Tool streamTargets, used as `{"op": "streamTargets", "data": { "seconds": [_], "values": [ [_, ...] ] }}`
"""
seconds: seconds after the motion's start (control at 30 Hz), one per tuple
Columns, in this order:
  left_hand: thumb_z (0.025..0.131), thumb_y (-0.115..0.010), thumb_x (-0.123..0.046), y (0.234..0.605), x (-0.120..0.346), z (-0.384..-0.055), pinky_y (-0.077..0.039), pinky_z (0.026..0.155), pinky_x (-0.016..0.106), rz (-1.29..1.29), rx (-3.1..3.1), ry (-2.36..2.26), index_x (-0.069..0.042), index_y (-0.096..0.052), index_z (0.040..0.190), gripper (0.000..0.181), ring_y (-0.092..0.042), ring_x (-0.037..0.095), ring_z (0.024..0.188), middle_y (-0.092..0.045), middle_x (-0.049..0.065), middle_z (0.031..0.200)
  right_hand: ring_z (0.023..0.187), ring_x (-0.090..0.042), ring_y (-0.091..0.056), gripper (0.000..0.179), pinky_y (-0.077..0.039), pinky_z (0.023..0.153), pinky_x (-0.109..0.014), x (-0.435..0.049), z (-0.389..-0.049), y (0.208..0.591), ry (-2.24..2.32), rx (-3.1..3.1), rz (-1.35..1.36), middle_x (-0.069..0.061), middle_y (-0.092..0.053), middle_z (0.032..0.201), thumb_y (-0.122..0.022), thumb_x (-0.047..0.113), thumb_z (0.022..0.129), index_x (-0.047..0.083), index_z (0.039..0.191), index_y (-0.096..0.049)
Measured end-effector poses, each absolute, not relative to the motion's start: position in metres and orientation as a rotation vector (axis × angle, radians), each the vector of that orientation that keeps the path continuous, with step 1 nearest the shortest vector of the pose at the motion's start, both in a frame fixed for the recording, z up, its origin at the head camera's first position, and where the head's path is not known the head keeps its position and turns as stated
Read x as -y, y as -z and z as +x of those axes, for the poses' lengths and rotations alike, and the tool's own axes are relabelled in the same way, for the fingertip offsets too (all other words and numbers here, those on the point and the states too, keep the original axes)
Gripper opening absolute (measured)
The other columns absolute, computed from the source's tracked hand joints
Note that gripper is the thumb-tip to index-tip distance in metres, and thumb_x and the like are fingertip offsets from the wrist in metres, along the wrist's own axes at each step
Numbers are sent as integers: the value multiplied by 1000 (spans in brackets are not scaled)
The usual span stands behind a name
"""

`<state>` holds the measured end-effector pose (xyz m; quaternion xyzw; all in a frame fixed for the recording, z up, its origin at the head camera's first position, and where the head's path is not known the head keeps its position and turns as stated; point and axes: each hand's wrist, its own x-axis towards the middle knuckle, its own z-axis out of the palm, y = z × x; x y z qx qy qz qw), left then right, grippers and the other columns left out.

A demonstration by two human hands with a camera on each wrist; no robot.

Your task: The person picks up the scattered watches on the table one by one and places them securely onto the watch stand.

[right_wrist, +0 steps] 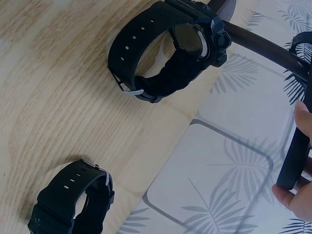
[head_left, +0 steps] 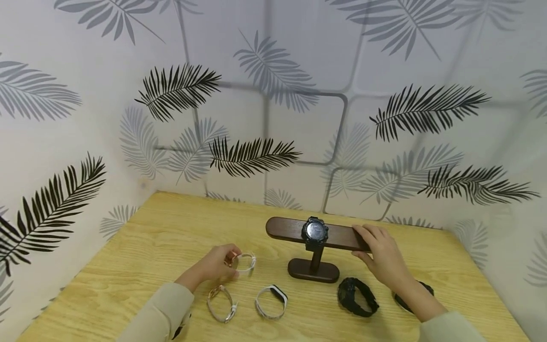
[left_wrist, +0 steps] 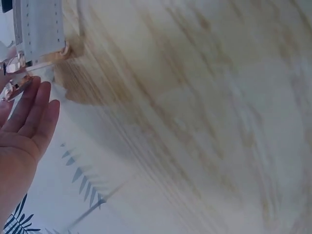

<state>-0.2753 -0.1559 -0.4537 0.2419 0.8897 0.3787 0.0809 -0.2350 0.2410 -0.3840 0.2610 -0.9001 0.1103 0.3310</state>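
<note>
With the fingers and thumb of my left hand (head_left: 217, 263) I pinch a white-strapped wristwatch (head_left: 252, 262) at its rose-gold side. In the left wrist view its pale strap (left_wrist: 43, 27) shows above my fingertips. My right hand (head_left: 383, 256) grips the right end of a dark wooden watch stand's bar (head_left: 284, 228), thumb in front and fingers over the top. A black digital watch (head_left: 315, 231) is strapped round the middle of that bar. The stand's oval base (head_left: 314, 271) rests on the table.
Nearest my left hand lie another white-strapped watch (head_left: 222, 304) and a white fitness band (head_left: 272, 302). A black watch (head_left: 356, 297) stands right of the base, and another black watch (head_left: 399, 301) is partly behind my right forearm. A leaf-patterned wall (head_left: 299, 133) backs the wooden table (head_left: 171, 228).
</note>
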Motion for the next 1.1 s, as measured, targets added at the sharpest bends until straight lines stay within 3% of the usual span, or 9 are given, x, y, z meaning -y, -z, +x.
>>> {"op": "streamTargets", "data": {
  "seconds": [0.23,0.5,0.7,1.1],
  "values": [
    [75,-77,-11,450,152,-274,-49,68,22,723,-2673,-1205,4,-55,111,44,-53,12,78,-58,9,90,95,-36,-54,60,-46,76,-53,-241,-234,382,-288,2336,695,-19,-59,107,-81,9,65,-1,119,-58],
    [73,-79,-22,440,147,-270,-43,59,21,766,-2795,-1173,1,-60,108,46,-46,9,66,-56,1,80,96,-36,-53,60,-46,77,-53,-241,-234,383,-300,2353,686,-18,-59,108,-81,9,65,0,120,-58],
    [70,-81,-16,429,140,-267,-43,60,20,797,-2917,-1197,-3,-61,100,38,-46,9,71,-58,3,88,96,-37,-54,59,-46,77,-53,-241,-235,383,-294,2347,691,-19,-59,107,-81,10,65,-1,119,-58],
    [67,-83,-16,396,125,-269,-45,62,21,855,-3059,-1217,-6,-57,92,37,-48,8,71,-57,3,85,96,-37,-53,58,-45,77,-54,-242,-235,384,-294,2355,688,-19,-59,106,-81,10,66,-1,118,-58]
  ]
}}
